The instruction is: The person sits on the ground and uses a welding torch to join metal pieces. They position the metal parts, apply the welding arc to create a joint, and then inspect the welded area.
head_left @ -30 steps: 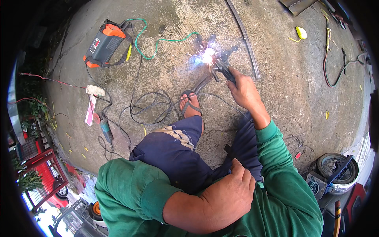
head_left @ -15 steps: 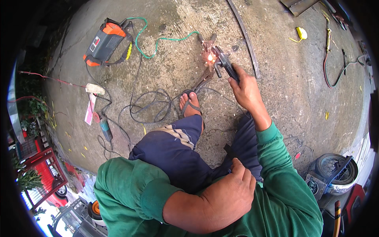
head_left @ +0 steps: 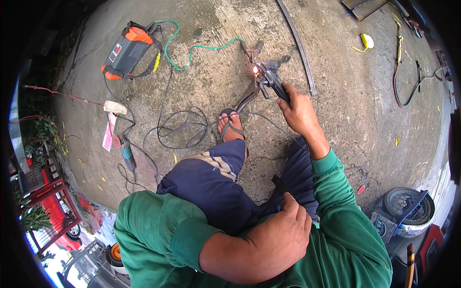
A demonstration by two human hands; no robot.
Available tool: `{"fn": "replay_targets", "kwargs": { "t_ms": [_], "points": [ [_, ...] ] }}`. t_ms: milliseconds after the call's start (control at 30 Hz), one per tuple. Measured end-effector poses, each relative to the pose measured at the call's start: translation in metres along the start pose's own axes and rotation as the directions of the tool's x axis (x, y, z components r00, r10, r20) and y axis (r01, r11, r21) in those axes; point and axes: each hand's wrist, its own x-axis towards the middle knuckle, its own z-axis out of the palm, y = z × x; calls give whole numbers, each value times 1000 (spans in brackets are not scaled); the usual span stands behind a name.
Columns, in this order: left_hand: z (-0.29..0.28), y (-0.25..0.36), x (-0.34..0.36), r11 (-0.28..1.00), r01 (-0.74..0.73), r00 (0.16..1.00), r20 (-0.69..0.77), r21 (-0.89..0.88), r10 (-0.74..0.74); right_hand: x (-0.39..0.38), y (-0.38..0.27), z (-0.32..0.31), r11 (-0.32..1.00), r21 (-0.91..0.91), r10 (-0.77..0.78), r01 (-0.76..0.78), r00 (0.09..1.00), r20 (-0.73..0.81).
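Observation:
My right hand point(head_left: 298, 113) is wrapped round the black handle of a welding electrode holder point(head_left: 276, 86). Its jaw end reaches to a small orange-hot spot on a brown metal workpiece point(head_left: 251, 57) on the concrete. A clamp on a green cable point(head_left: 214, 47) sits at the workpiece's far end. A dark bar of the metal runs down toward my sandalled left foot point(head_left: 231, 126). Bent across my lap, my left hand point(head_left: 281, 235) has its fingers curled in. What they may hold is hidden. A dark flat piece point(head_left: 278, 63) lies right of the hot spot.
An orange and grey welding machine point(head_left: 129, 50) stands far left, with black cable point(head_left: 185, 129) looped on the floor. An angle grinder point(head_left: 127, 154) lies at left. A long metal bar point(head_left: 297, 45), a yellow tape measure point(head_left: 367, 41) and a wheel point(head_left: 408, 204) are at right.
The wide bright glow at the workpiece has shrunk to a small red-orange spot. My right hand and the electrode holder have shifted slightly toward me. My left hand stays put.

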Motion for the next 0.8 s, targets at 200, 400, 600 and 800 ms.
{"fn": "replay_targets", "kwargs": {
  "t_ms": [200,400,600,800],
  "points": [
    [0,-1,1,1000,-3,1000,13,-9,3,2,2,4,1000,4,0,0,1000,20],
    [-1,-2,0,1000,-15,999,29,-21,16,4,-1,3,1000,3,10,-10,999,38],
    [-2,-4,0,999,-32,998,44,-34,34,5,2,6,1000,-1,-9,9,1000,25],
    [-9,-6,1,999,-39,997,73,-15,40,6,7,11,1000,-1,-24,24,1000,20]
  ]
}}
